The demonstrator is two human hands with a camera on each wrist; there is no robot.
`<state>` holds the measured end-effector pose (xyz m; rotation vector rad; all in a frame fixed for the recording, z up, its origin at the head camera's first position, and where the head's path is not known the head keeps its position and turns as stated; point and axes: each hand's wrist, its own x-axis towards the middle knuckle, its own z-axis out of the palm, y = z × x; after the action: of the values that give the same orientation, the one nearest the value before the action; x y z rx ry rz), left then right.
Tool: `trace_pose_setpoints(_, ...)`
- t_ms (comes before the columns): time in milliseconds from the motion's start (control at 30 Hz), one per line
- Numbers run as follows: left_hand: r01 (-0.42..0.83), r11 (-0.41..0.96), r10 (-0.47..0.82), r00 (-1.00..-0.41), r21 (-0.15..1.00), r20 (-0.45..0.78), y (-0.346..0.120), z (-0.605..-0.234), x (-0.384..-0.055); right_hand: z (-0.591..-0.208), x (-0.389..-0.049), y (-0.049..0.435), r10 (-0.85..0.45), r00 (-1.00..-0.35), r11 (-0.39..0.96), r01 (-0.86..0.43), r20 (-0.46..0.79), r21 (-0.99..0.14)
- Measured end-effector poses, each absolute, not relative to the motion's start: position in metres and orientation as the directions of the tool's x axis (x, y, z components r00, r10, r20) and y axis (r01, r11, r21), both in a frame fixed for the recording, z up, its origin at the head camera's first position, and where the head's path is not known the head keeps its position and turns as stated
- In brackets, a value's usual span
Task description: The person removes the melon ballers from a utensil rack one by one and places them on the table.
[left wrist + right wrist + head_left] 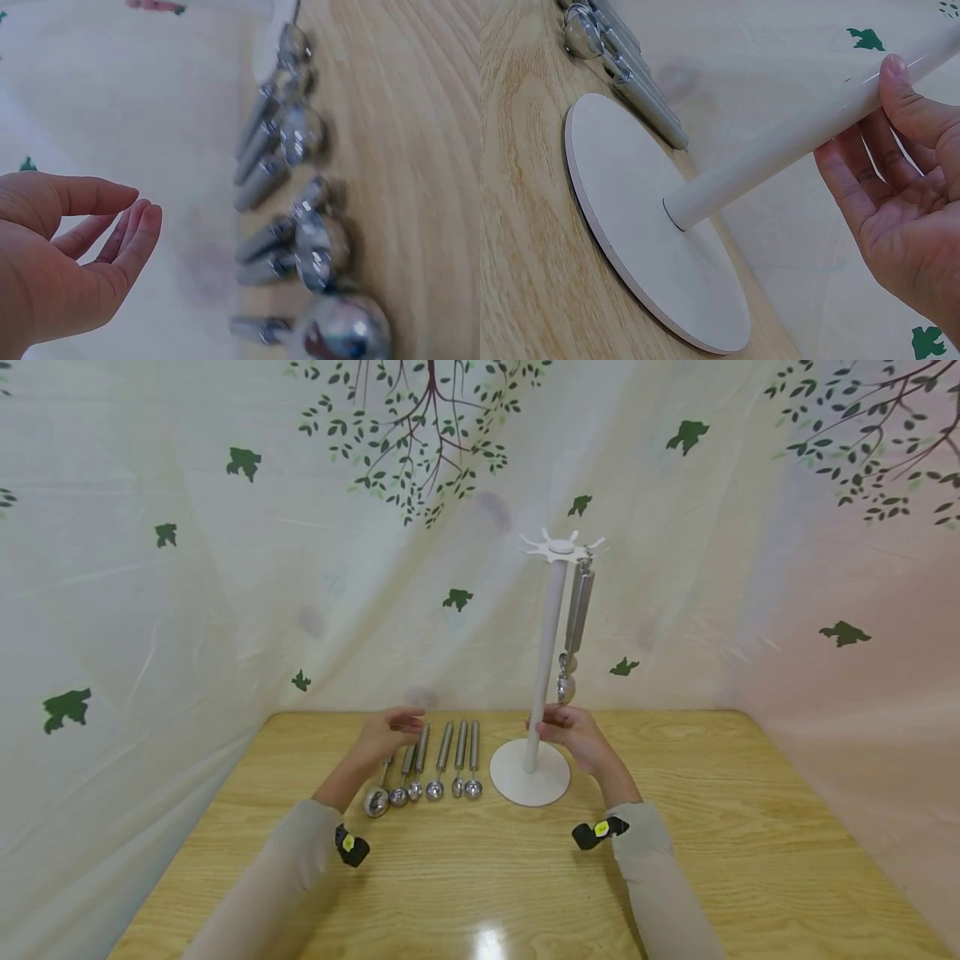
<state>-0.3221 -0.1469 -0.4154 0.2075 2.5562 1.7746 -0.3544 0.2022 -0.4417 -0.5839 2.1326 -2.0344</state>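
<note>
My left hand [384, 735] hovers over the left end of a row of steel scoops with round bowls. Its fingers are loosely bent with nothing between them, as the left wrist view shows. Below it, the largest scoop [345, 330] lies at the row's end; another scoop [444, 747] lies mid-row, handles pointing away from me. My right hand [915, 195] holds the white pole of a utensil stand [772, 161], thumb on the near side and fingers behind. From one hook at the stand's top hang steel utensils [580, 610], overlapping each other.
The stand's round white base [510, 781] rests on the wooden table [465, 885], just right of the scoops. Behind the table's far edge hangs a pale curtain [360, 593] printed with leaves and branches. The stand's other hook arms [546, 537] spread out at the top.
</note>
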Motion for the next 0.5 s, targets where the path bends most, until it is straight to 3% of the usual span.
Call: trace_pose_setpoints(500, 0.378, 0.255, 0.291, -0.908, 0.89, 0.303, -0.077, -0.353, -0.294, -0.443, -0.356, 0.203, -0.378, -0.911, 0.01, -0.184, 0.167, -0.983)
